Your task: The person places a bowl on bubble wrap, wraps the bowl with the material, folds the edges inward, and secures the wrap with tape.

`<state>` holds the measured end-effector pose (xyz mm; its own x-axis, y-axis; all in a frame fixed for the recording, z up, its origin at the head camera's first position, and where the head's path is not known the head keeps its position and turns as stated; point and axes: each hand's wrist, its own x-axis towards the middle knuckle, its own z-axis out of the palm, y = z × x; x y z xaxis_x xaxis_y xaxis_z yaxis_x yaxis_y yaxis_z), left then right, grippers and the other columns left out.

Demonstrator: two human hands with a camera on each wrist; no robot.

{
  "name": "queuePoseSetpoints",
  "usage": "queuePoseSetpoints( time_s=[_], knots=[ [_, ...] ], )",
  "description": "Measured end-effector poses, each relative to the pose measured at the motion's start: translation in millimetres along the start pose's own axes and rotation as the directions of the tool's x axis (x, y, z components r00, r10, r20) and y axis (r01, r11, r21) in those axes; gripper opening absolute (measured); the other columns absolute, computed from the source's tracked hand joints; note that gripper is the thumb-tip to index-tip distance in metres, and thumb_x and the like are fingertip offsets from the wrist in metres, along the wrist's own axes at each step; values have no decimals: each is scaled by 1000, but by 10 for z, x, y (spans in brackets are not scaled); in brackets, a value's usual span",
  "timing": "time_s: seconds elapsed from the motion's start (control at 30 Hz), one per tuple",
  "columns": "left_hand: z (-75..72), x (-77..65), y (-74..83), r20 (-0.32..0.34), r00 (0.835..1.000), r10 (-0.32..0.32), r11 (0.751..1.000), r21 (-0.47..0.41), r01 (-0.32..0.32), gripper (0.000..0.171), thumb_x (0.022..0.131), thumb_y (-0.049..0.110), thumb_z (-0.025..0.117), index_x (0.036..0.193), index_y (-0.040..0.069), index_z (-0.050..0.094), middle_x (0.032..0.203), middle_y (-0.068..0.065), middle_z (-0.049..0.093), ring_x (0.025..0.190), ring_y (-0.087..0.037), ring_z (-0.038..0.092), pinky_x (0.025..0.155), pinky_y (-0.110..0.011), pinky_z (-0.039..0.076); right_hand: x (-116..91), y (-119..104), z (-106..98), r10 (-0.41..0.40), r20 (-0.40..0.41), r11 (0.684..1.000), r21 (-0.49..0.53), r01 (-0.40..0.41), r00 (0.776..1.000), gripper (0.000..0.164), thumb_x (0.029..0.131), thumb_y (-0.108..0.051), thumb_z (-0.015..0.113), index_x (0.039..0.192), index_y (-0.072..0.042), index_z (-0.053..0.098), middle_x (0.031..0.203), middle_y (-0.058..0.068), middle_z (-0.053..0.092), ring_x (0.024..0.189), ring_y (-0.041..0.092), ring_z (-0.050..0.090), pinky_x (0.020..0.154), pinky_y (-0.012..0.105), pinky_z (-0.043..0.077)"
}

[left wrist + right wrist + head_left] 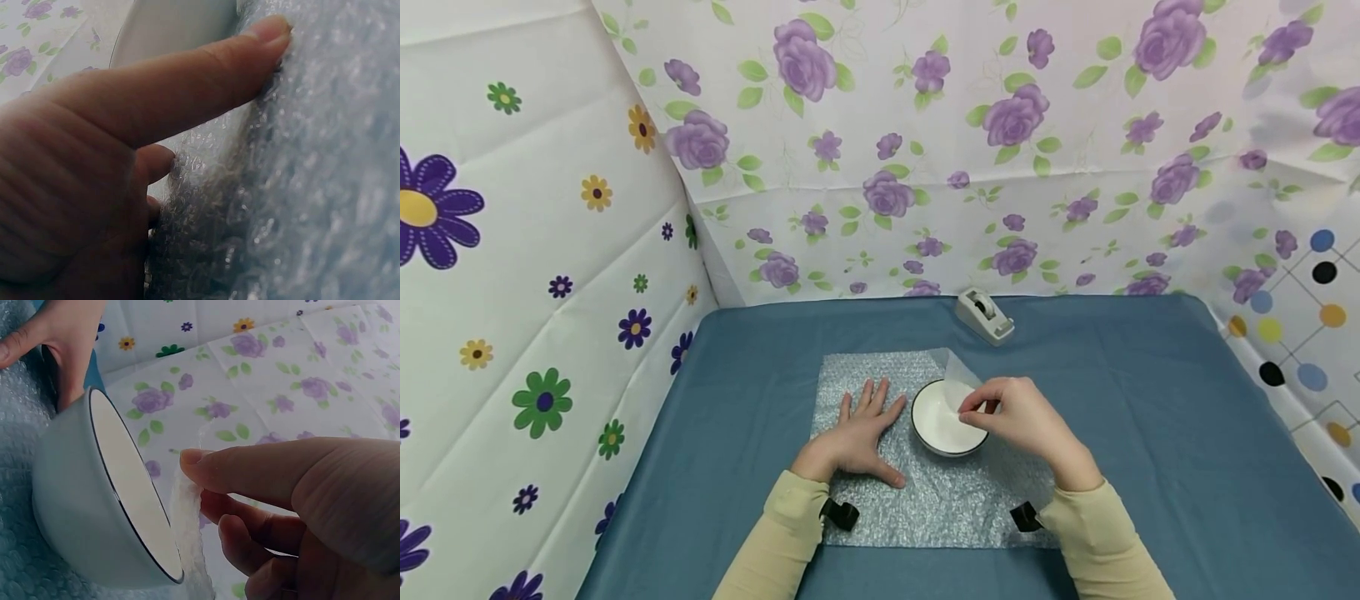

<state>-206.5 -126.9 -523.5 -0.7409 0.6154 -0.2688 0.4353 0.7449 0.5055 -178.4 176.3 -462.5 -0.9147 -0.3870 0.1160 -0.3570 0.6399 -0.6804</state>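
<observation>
A white bowl point(942, 419) with a dark rim stands upright on a sheet of clear bubble wrap point(880, 517) spread over the table. My right hand point(1018, 419) pinches the far right corner of the bubble wrap point(190, 550) between thumb and fingers, lifting it over the bowl's rim. In the right wrist view, the raised strip runs just beside the bowl point(94, 500). To the bowl's left, my left hand point(857, 436) rests flat on the sheet with its fingers spread. The left wrist view has its thumb point(206, 78) lying along the bubbles.
A pale tape dispenser point(985, 317) stands at the table's back edge, beyond the bowl. Blue cloth covers the table point(760, 400). Flowered sheets point(880, 167) hang behind and at the sides. Black straps point(841, 514) show at both wrists.
</observation>
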Motion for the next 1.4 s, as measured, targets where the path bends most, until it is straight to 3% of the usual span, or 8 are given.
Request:
queuePoseSetpoints(
  time_s=[0.27,0.57,0.93,1.4],
  knots=[
    [-11,6,-3,2,1000,7,1000,6,-7,131,78,58,94,174,16,16,177,-18,-14,161,-40,-20,124,-69,-13,38,-32,129,-33,16,998,-53,34,999,5,99,-22,81,96,-22,84,85,-18,72,66,3,60,59,29,52],
    [-5,-6,4,0,1000,11,1000,-6,-11,132,78,58,94,174,16,14,177,-17,-15,161,-39,-21,124,-69,-13,81,-23,278,15,31,991,-131,-11,999,2,96,-16,83,95,-17,83,82,-15,71,63,0,58,58,28,51],
    [10,1,-5,-3,1000,7,1000,-5,-7,132,77,59,93,174,18,13,177,-14,-16,160,-37,-22,123,-68,-15,104,-23,408,-3,3,986,-169,4,1000,28,92,-6,82,81,-24,65,75,-16,62,59,3,53,59,30,47],
    [12,5,-6,0,1000,8,1000,-1,-8,132,77,59,93,174,19,13,177,-14,-16,160,-37,-22,123,-68,-15,104,16,494,-39,-38,946,-322,25,999,33,88,-3,81,75,-24,58,72,-14,57,57,6,46,54,29,42]
  ],
)
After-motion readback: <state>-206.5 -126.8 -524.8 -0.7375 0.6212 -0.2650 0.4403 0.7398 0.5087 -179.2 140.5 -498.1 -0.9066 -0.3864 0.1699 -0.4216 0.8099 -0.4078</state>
